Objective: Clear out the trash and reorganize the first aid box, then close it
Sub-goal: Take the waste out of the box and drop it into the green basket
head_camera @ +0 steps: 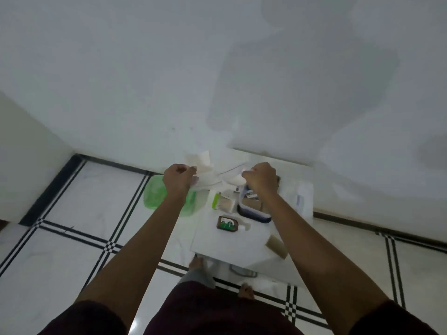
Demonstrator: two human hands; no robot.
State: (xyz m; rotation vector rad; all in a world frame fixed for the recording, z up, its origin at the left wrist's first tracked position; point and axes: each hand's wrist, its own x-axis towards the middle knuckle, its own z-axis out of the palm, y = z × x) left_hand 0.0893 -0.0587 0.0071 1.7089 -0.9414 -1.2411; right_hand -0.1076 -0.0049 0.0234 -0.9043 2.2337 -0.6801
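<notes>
Both my hands are raised over the far side of a small white table (232, 247). My left hand (177, 176) and my right hand (261, 176) each pinch an end of a white paper or bandage strip (217, 176) that hangs slack between them. Under my right hand stands the open first aid box (254, 211), a clear tub with a dark blue rim, with small packets inside. A brown bottle with a green label (227, 223) lies on its side in front of the box. A green trash bag (154, 194) sits on the floor left of the table.
A small carton and a green-capped item (223, 201) sit left of the box. A white sheet or pouch (301, 197) lies at the table's right, a cardboard tube (277, 245) near its front right corner. White walls stand close behind. My bare feet are by the table's front.
</notes>
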